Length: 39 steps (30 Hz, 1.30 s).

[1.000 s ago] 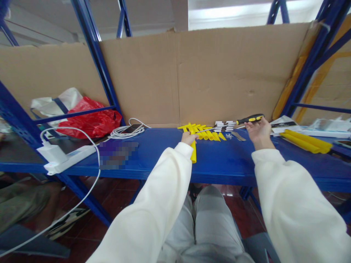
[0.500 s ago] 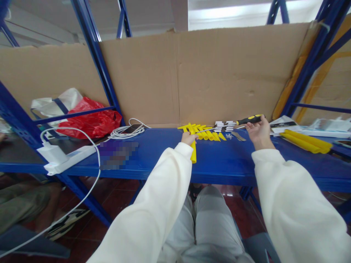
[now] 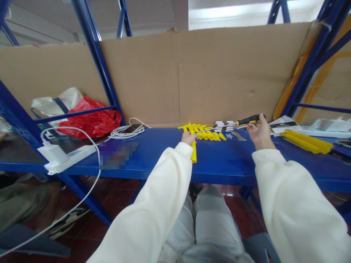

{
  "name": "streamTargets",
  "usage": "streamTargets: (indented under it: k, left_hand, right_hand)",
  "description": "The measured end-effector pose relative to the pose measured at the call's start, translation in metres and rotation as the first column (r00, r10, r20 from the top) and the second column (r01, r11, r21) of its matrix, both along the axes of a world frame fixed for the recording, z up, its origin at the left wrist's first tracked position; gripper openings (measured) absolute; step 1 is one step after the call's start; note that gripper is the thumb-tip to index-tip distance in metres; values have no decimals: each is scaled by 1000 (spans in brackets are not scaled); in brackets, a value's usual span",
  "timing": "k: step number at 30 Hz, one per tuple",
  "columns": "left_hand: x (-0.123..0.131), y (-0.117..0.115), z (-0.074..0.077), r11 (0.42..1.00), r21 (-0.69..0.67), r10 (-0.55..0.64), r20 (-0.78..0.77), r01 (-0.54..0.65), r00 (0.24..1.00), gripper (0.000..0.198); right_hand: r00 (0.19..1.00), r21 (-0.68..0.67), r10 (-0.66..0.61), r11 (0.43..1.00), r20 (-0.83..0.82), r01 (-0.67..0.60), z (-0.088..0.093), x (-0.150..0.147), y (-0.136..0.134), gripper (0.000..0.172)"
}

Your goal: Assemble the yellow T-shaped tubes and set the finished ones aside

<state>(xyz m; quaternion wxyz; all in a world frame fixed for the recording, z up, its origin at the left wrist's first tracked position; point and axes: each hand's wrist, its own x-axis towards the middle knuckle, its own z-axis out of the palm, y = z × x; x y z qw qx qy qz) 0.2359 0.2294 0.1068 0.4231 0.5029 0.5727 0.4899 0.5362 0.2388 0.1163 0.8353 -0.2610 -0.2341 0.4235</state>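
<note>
My left hand (image 3: 189,137) is closed around a yellow tube-like piece (image 3: 194,155) near the middle of the blue shelf (image 3: 219,160). To the right, my right hand (image 3: 259,133) holds the black and yellow handle of a screwdriver (image 3: 246,119) between its fingers. The screwdriver's long shaft points left, its tip by my left hand. Behind and beside my left hand lies a row of several yellow pieces (image 3: 210,135). Black and white strips (image 3: 225,126), tiny bits (image 3: 228,136) and a flat grey metal piece (image 3: 238,136) lie between my hands.
Two yellow rolled pieces (image 3: 307,141) and papers (image 3: 285,124) lie at the right. At the left are a white power strip (image 3: 71,157), a coiled cable (image 3: 126,132) and a red bag (image 3: 95,117). A person's leg (image 3: 30,201) shows at lower left.
The screwdriver handle and the fingers of my right hand have shifted very slightly. My left hand stays on the yellow piece.
</note>
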Motion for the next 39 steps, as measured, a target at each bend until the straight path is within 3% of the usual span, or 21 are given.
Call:
streamTargets:
  k: [4, 10, 19, 22, 29, 39]
  left_hand:
    - [0, -1, 1, 1000, 5, -16, 2, 16, 1000, 18]
    - [-1, 1, 1, 1000, 10, -24, 7, 24, 1000, 15]
    - [0, 4, -3, 999, 33, 1, 17, -1, 1000, 18]
    - [0, 5, -5, 999, 37, -2, 7, 2, 1000, 17]
    - [-1, 9, -5, 1000, 22, -17, 2, 17, 1000, 14]
    - [0, 5, -4, 1000, 19, -14, -2, 14, 1000, 14]
  right_hand:
    - [995, -113, -81, 991, -54, 74, 6, -4, -2, 30]
    - [994, -50, -60, 997, -97, 55, 11, -11, -7, 34]
    - [996, -149, -69, 987, -59, 60, 14, -16, -13, 33]
    - [996, -145, -52, 989, -76, 41, 13, -12, -12, 26]
    - [989, -64, -8, 998, -148, -2, 16, -20, -20, 30]
    - [994, -107, -24, 994, -107, 13, 12, -12, -10, 26]
